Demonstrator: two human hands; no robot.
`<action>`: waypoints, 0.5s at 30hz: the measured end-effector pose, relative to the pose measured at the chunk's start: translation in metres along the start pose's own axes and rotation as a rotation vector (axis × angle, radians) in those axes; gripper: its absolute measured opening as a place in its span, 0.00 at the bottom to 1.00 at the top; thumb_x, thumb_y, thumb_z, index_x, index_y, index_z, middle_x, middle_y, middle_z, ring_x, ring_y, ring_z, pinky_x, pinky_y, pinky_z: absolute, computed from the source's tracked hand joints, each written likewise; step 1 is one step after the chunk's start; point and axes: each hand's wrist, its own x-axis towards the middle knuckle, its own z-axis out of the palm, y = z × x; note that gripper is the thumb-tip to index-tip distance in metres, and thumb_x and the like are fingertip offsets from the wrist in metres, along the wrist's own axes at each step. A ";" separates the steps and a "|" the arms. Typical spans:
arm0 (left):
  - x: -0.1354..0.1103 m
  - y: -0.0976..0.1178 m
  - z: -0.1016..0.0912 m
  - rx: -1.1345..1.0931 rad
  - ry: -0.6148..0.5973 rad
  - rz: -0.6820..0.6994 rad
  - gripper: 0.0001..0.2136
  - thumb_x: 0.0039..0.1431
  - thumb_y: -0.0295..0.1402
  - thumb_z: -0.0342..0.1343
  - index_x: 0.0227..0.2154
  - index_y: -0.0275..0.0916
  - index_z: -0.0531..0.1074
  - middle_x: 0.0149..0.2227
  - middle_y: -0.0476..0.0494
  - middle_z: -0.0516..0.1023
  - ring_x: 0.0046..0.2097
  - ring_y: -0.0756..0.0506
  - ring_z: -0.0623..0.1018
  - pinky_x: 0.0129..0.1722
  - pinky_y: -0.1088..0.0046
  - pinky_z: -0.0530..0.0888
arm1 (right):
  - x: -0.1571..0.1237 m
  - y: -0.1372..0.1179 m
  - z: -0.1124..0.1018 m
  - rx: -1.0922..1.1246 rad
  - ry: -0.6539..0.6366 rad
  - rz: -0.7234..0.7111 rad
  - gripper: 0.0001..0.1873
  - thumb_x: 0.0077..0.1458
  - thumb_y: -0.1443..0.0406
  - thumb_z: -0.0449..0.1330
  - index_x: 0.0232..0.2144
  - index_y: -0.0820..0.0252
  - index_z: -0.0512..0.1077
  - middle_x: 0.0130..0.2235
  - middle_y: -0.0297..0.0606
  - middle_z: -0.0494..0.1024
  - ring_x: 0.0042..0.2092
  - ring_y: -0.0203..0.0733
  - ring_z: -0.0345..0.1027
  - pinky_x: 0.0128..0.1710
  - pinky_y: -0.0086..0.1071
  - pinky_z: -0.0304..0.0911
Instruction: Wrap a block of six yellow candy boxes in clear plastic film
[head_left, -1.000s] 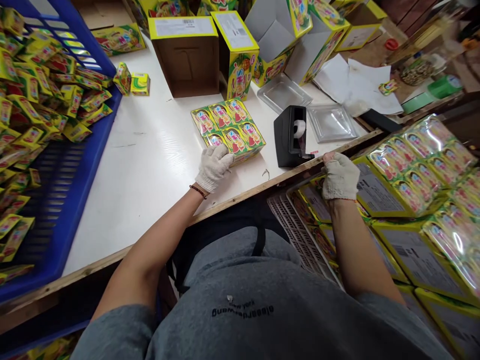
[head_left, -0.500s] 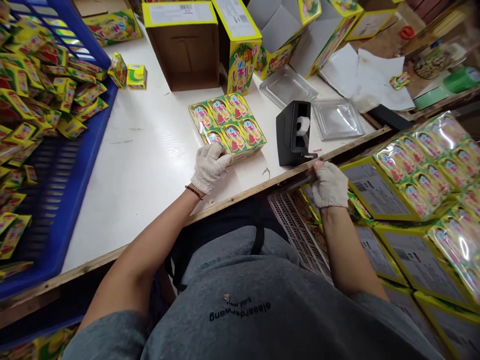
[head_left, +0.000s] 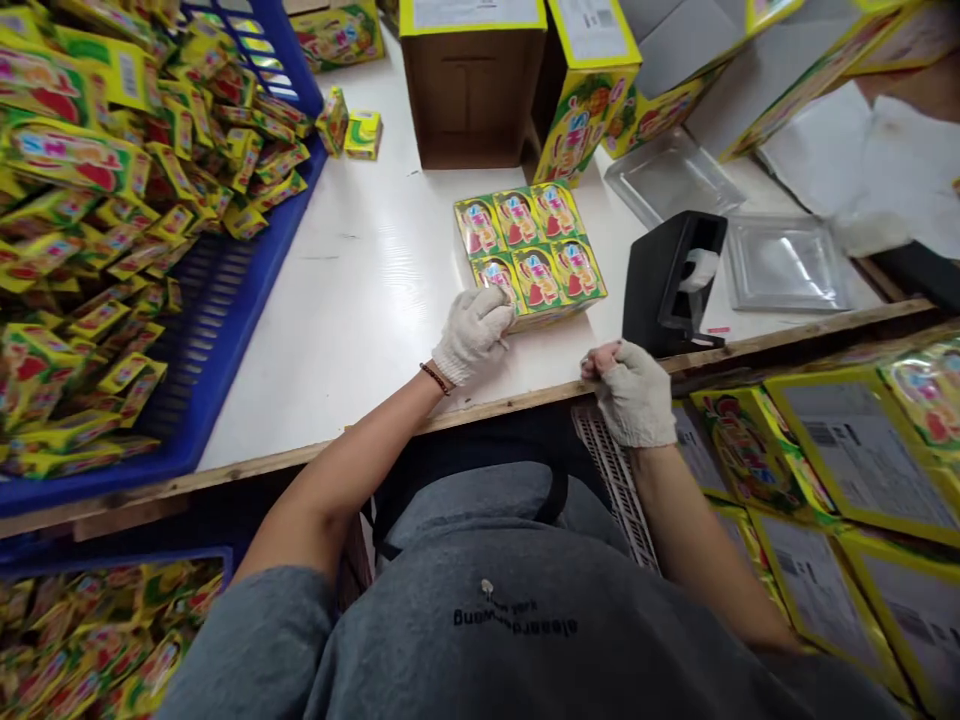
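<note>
A block of several small yellow-green candy boxes point(head_left: 541, 268) lies flat on the white table, packed in two rows. At its near left corner, my left hand point(head_left: 474, 335), in a white knitted glove, has its fingers curled against the boxes and gripping that corner. My right hand point(head_left: 634, 392), gloved with bare fingertips showing, is at the table's front edge. Its thumb and fingers are pinched together; what lies between them is too small to make out. Just behind and right of it stands a black tape dispenser point(head_left: 670, 285) with a roll of clear tape.
A blue basket point(head_left: 259, 325) heaped with small boxes fills the left. Two loose boxes point(head_left: 363, 135) lie beside it. Open display cartons point(head_left: 472, 95) stand at the back. Clear plastic lids point(head_left: 784, 262) rest right of the dispenser. Packed cartons point(head_left: 862, 440) are stacked at lower right.
My right hand has moved left from the dispenser's cutting edge toward the block. My left hand stays on the block's corner. The view has turned left, showing more of the basket.
</note>
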 end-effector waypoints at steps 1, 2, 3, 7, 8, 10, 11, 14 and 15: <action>-0.001 0.001 0.000 0.006 -0.018 -0.013 0.08 0.68 0.31 0.51 0.33 0.43 0.73 0.35 0.42 0.75 0.38 0.41 0.73 0.40 0.61 0.70 | 0.006 -0.006 0.017 0.035 -0.058 0.003 0.26 0.52 0.39 0.70 0.29 0.51 0.70 0.29 0.35 0.73 0.32 0.43 0.70 0.35 0.40 0.72; -0.003 0.002 0.000 0.016 -0.033 -0.028 0.09 0.69 0.31 0.51 0.33 0.43 0.74 0.36 0.41 0.76 0.39 0.41 0.73 0.41 0.61 0.71 | 0.011 -0.011 0.034 0.063 -0.114 0.012 0.27 0.51 0.38 0.70 0.29 0.50 0.69 0.29 0.35 0.73 0.32 0.43 0.69 0.35 0.41 0.72; -0.005 0.003 0.000 0.024 -0.050 -0.041 0.09 0.69 0.31 0.51 0.34 0.42 0.74 0.37 0.41 0.76 0.40 0.41 0.74 0.42 0.61 0.71 | 0.016 -0.014 0.049 0.076 -0.168 0.022 0.28 0.51 0.37 0.69 0.29 0.50 0.69 0.29 0.35 0.72 0.32 0.43 0.69 0.36 0.40 0.72; -0.012 0.003 0.000 0.034 -0.075 -0.084 0.08 0.68 0.32 0.52 0.38 0.42 0.77 0.38 0.39 0.77 0.40 0.40 0.73 0.43 0.58 0.73 | 0.026 -0.014 0.083 0.050 -0.242 0.035 0.30 0.52 0.34 0.65 0.28 0.50 0.66 0.28 0.34 0.70 0.32 0.42 0.67 0.34 0.38 0.69; -0.013 0.003 0.000 0.038 -0.069 -0.088 0.08 0.68 0.31 0.53 0.39 0.41 0.77 0.38 0.39 0.77 0.41 0.40 0.74 0.44 0.58 0.73 | 0.027 -0.012 0.086 0.054 -0.235 0.035 0.30 0.53 0.34 0.65 0.28 0.50 0.66 0.28 0.34 0.69 0.32 0.42 0.67 0.34 0.38 0.68; -0.012 0.002 -0.002 0.052 -0.064 -0.072 0.08 0.69 0.30 0.53 0.42 0.41 0.78 0.41 0.38 0.78 0.43 0.40 0.74 0.45 0.58 0.72 | 0.028 -0.007 0.087 0.077 -0.217 0.040 0.29 0.52 0.35 0.65 0.28 0.50 0.66 0.28 0.34 0.70 0.32 0.41 0.66 0.34 0.37 0.68; -0.010 0.002 -0.005 0.058 -0.077 -0.050 0.09 0.69 0.29 0.53 0.45 0.41 0.78 0.41 0.39 0.78 0.44 0.40 0.74 0.45 0.59 0.72 | 0.028 -0.005 0.087 0.086 -0.210 0.045 0.29 0.52 0.35 0.66 0.28 0.51 0.66 0.28 0.34 0.70 0.32 0.41 0.66 0.34 0.37 0.68; -0.003 0.005 -0.015 0.064 -0.162 0.038 0.12 0.70 0.29 0.53 0.50 0.42 0.79 0.43 0.40 0.77 0.44 0.40 0.74 0.42 0.61 0.69 | 0.030 0.001 0.087 0.085 -0.197 0.068 0.30 0.53 0.35 0.65 0.29 0.51 0.65 0.29 0.33 0.70 0.32 0.40 0.65 0.35 0.36 0.69; 0.000 0.006 -0.019 0.063 -0.184 0.058 0.11 0.71 0.30 0.53 0.49 0.43 0.79 0.43 0.40 0.76 0.44 0.39 0.74 0.41 0.60 0.68 | 0.031 0.002 0.087 0.064 -0.200 0.084 0.30 0.54 0.34 0.64 0.29 0.50 0.64 0.29 0.33 0.70 0.32 0.40 0.66 0.35 0.36 0.70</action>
